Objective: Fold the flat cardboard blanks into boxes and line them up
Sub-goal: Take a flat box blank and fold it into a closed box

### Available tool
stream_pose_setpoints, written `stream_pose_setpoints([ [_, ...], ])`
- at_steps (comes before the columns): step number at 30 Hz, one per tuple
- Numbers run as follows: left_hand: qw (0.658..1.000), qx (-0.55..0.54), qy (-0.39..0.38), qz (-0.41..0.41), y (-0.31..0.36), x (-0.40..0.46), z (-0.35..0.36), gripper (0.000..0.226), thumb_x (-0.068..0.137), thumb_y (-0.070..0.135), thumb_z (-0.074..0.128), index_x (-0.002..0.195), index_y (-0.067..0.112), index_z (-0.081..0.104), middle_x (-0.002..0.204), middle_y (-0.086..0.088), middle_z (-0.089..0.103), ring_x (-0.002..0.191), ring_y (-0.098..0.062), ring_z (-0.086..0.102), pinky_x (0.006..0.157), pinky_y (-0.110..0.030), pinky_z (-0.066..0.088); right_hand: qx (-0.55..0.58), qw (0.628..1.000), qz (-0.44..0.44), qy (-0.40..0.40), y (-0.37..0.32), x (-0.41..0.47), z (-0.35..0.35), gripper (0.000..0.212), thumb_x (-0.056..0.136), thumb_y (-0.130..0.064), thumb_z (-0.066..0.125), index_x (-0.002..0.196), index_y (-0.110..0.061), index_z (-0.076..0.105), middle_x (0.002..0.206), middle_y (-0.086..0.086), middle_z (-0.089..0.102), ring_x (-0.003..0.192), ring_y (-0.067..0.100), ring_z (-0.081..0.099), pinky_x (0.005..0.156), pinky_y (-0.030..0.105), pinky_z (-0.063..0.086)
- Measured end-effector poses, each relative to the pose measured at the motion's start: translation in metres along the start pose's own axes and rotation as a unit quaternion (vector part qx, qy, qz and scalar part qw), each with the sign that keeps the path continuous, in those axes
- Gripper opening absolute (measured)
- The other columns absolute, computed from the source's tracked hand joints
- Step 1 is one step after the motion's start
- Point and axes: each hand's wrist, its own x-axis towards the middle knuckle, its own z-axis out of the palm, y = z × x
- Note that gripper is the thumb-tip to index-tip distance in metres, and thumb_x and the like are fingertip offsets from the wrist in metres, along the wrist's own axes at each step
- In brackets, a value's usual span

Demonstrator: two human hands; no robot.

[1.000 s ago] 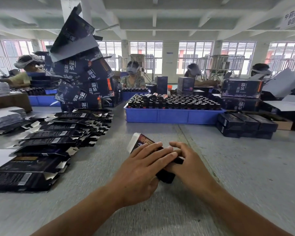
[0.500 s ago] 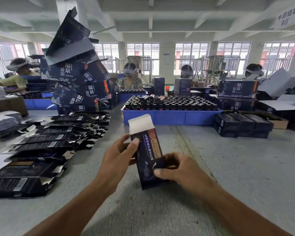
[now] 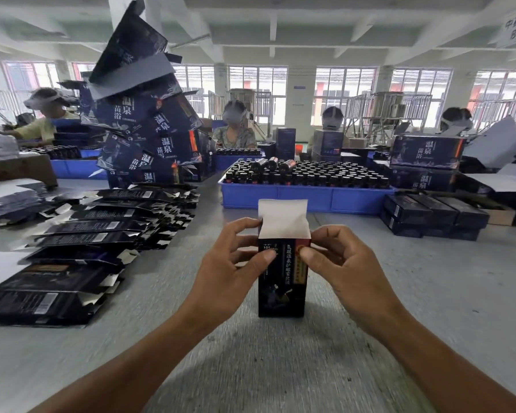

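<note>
A small dark blue box with a red label stripe stands upright on the grey table right in front of me. Its white top flap sticks straight up. My left hand pinches the box's upper left side, thumb on the front face and fingers behind. On the upper right corner my right hand pinches in the same way. A long overlapping row of flat dark blanks lies on the table to my left.
A blue tray full of dark bottles stands behind the box. Folded dark boxes lie at the right. A tall leaning pile of larger printed cartons rises at the back left. Several people sit at tables beyond.
The box lay pressed under both hands, was lifted and tilted, and now stands upright on the table with its flap up. Both hands have shifted to its upper corners.
</note>
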Motion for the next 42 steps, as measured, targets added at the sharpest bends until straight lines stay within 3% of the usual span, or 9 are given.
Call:
stream_pose_setpoints([
  [8, 0.999, 0.019, -0.028, 0.015, -0.002, 0.001, -0.002, 0.037, 0.086, 0.044, 0.072, 0.121, 0.048, 0.061, 0.119, 0.017, 0.067, 0.105, -0.016, 0.071, 0.081, -0.024, 0.057, -0.060, 0.997, -0.049, -0.024, -0.005, -0.002, 0.001, 0.042, 0.097, -0.020, 0.064, 0.118, -0.056, 0.059, 0.119, -0.033, 0.064, 0.111, -0.008, 0.062, 0.080, 0.008, 0.051],
  [11, 0.999, 0.023, -0.033, 0.011, -0.001, 0.001, -0.003, 0.034, 0.084, 0.047, 0.071, 0.118, 0.047, 0.064, 0.119, 0.016, 0.067, 0.105, -0.016, 0.071, 0.082, -0.024, 0.057, -0.098, 0.993, -0.048, -0.037, -0.005, -0.002, -0.001, 0.041, 0.098, -0.030, 0.061, 0.120, -0.064, 0.056, 0.121, -0.035, 0.061, 0.115, -0.006, 0.061, 0.088, 0.017, 0.054],
  [15, 0.999, 0.024, -0.031, 0.008, -0.001, 0.001, -0.005, 0.033, 0.083, 0.049, 0.074, 0.115, 0.045, 0.065, 0.117, 0.014, 0.069, 0.103, -0.017, 0.071, 0.084, -0.028, 0.057, -0.136, 0.989, -0.038, -0.047, -0.004, -0.001, -0.003, 0.033, 0.095, -0.045, 0.058, 0.125, -0.059, 0.056, 0.126, -0.031, 0.062, 0.117, -0.003, 0.060, 0.098, 0.031, 0.053],
  [19, 0.999, 0.046, -0.010, 0.021, 0.002, 0.002, -0.004, 0.028, 0.086, 0.057, 0.062, 0.111, 0.045, 0.067, 0.118, 0.010, 0.069, 0.105, -0.016, 0.070, 0.089, -0.038, 0.058, -0.121, 0.990, -0.049, -0.047, -0.007, -0.003, -0.002, 0.032, 0.090, -0.057, 0.052, 0.121, -0.060, 0.059, 0.124, -0.032, 0.063, 0.114, -0.009, 0.059, 0.093, 0.021, 0.050],
  [23, 0.995, 0.069, 0.018, 0.068, 0.006, 0.003, -0.003, 0.022, 0.093, 0.048, 0.058, 0.106, 0.037, 0.072, 0.130, 0.013, 0.063, 0.116, -0.015, 0.065, 0.092, -0.046, 0.057, -0.112, 0.990, -0.087, -0.022, -0.010, -0.004, 0.002, 0.026, 0.098, -0.036, 0.055, 0.120, -0.044, 0.066, 0.135, -0.040, 0.050, 0.128, -0.015, 0.044, 0.097, 0.010, 0.046],
  [28, 0.994, 0.078, 0.021, 0.073, 0.009, 0.001, -0.004, 0.023, 0.094, 0.043, 0.063, 0.108, 0.027, 0.073, 0.121, 0.018, 0.067, 0.114, -0.011, 0.066, 0.088, -0.041, 0.060, -0.040, 0.996, -0.077, 0.011, -0.009, -0.005, 0.004, 0.025, 0.096, -0.010, 0.064, 0.102, -0.034, 0.068, 0.123, -0.029, 0.064, 0.112, -0.005, 0.063, 0.080, 0.008, 0.051],
  [35, 0.991, 0.095, 0.027, 0.089, 0.011, -0.001, -0.005, 0.022, 0.092, 0.035, 0.061, 0.107, 0.026, 0.073, 0.117, 0.018, 0.067, 0.115, -0.007, 0.065, 0.082, -0.018, 0.055, -0.047, 0.996, -0.073, 0.024, -0.012, -0.007, 0.004, 0.035, 0.092, -0.029, 0.068, 0.119, -0.051, 0.060, 0.120, -0.034, 0.063, 0.111, -0.012, 0.060, 0.077, 0.003, 0.048],
  [38, 0.992, 0.090, 0.027, 0.089, 0.011, -0.001, -0.004, 0.017, 0.092, 0.033, 0.061, 0.105, 0.028, 0.073, 0.119, 0.016, 0.067, 0.112, -0.010, 0.067, 0.081, -0.024, 0.058, -0.037, 0.995, -0.084, 0.037, -0.014, -0.007, 0.006, 0.029, 0.087, -0.042, 0.065, 0.116, -0.044, 0.068, 0.115, -0.024, 0.070, 0.107, -0.005, 0.065, 0.080, 0.007, 0.050],
  [42, 0.994, 0.075, 0.024, 0.076, 0.012, -0.001, -0.004, 0.021, 0.097, 0.039, 0.062, 0.106, 0.023, 0.073, 0.124, 0.010, 0.067, 0.112, -0.017, 0.067, 0.084, -0.039, 0.061, -0.032, 0.995, -0.088, 0.042, -0.012, -0.006, 0.008, 0.022, 0.091, -0.034, 0.065, 0.112, -0.034, 0.071, 0.109, -0.020, 0.073, 0.104, 0.000, 0.068, 0.082, 0.011, 0.052],
])
